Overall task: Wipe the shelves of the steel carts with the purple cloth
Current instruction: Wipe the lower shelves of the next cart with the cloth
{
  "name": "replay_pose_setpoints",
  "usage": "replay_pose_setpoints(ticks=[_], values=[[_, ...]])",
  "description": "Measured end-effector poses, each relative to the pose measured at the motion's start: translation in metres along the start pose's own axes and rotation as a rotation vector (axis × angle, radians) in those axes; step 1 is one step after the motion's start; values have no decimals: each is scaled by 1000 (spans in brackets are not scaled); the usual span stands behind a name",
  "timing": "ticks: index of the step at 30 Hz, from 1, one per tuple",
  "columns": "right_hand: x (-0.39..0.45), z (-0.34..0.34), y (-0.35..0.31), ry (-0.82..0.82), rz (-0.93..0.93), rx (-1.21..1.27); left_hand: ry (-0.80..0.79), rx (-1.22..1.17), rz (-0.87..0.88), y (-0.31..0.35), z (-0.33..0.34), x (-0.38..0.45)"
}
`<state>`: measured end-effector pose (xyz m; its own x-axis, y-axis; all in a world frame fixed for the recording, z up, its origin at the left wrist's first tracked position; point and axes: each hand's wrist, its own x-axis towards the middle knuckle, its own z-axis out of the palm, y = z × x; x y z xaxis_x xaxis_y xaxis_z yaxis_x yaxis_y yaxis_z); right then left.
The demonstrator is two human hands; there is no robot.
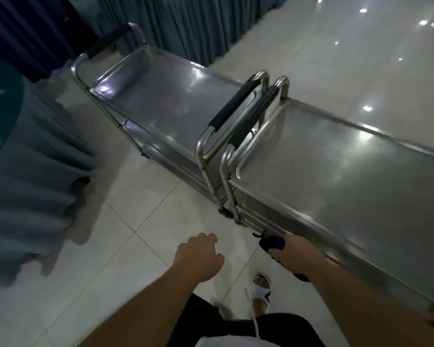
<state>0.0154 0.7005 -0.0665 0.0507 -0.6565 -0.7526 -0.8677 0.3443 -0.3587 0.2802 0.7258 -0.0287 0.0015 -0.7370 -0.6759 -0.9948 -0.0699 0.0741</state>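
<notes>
1. On the pale tiled floor (125, 266) stand two steel carts, handle to handle: the far cart (171, 96) and the near cart (341, 166), each with a bare top shelf and lower shelves showing beneath.
2. Three black-gripped push handles in sight: two side by side where the carts meet (232, 106) (257, 116), and one at the far end (108, 38).
3. One purple cloth (272, 242), bunched, down beside the near cart's lower edge.
4. Teal pleated drapes (35, 156) hang on the left and along the back; ceiling lights glint off the tiles.
5. Right hand (290, 254) reaches forward and low, fingers wrapped round the cloth.
6. Left hand (201, 256) hangs out over the floor, fingers loosely curled, holding nothing.
7. One white sandal (261, 289) shows below.
</notes>
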Motion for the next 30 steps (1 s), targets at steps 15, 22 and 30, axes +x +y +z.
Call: replay_pose_setpoints(ticks=[15, 22, 30], values=[[35, 80, -31, 130, 282, 284, -168, 40, 270, -48, -2, 133], [83, 113, -21, 192, 237, 360, -165, -106, 177, -55, 26, 177], [181, 136, 0, 344, 207, 441, -95, -217, 172, -53, 88, 269]])
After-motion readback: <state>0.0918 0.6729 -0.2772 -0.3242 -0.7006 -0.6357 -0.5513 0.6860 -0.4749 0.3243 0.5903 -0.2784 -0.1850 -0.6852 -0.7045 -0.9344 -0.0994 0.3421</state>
